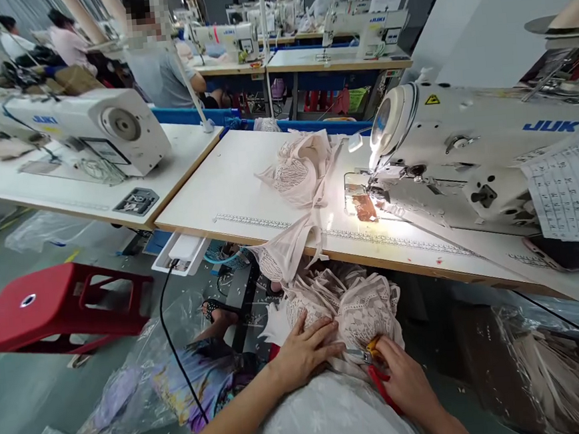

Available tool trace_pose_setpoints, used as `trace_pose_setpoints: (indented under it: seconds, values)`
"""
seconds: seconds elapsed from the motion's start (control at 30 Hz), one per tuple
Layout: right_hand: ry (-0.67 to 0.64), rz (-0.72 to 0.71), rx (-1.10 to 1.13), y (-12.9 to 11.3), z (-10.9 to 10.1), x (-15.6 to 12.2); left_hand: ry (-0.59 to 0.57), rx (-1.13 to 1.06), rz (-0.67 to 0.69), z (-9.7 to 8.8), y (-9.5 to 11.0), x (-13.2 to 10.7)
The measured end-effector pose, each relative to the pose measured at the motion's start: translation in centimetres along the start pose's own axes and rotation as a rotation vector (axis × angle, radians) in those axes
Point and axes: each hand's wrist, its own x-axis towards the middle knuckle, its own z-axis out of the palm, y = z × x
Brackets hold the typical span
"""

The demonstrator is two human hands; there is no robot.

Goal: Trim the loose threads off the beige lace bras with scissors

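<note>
A heap of pale pink lace garments point(356, 305) lies in my lap, below the table's front edge. My left hand point(303, 353) rests on it with fingers spread flat, pressing the lace down. My right hand point(405, 378) is closed on small red-handled thread snips point(376, 370), whose tip touches the lace next to my left fingers. More of the same pink lace point(300, 169) is piled on the white table point(227, 195) and hangs over its edge. The white sewing machine point(465, 150) stands to the right, its lamp lighting the needle area point(368, 201).
A second sewing machine point(92, 129) stands on the neighbouring table at left. A red plastic stool point(50, 306) is on the floor at left, with clear plastic bags point(133, 390) and a black cable point(172, 346) nearby. Other people sit at machines farther back. A paper chart point(568, 188) hangs at right.
</note>
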Motion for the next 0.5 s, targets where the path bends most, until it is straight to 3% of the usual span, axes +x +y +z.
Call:
trace_pose_setpoints:
  seconds: [0.07,0.13,0.2,0.23,0.37,0.5]
  values:
    - [-0.085,-0.016,0.111,0.5,-1.1,0.0,0.112,-0.169,-0.062,-1.9,0.2,0.4]
    - [-0.115,-0.017,0.212,0.3,-3.0,0.6,0.345,-0.264,-0.189,-4.1,0.2,1.5]
    - [-0.042,-0.003,0.26,-0.5,-5.3,2.0,0.542,-0.258,-0.319,-5.7,-0.3,3.5]
    - [0.017,-0.005,0.265,-1.0,-6.3,3.1,0.579,-0.228,-0.375,-6.2,-0.6,4.7]
    - [0.226,-0.172,0.242,-3.0,-9.7,10.1,0.49,-0.065,-0.68,-6.1,-2.5,9.6]
    - [0.222,-0.369,0.191,-4.6,-10.9,19.7,0.53,-0.032,-0.86,-4.2,-4.2,11.1]
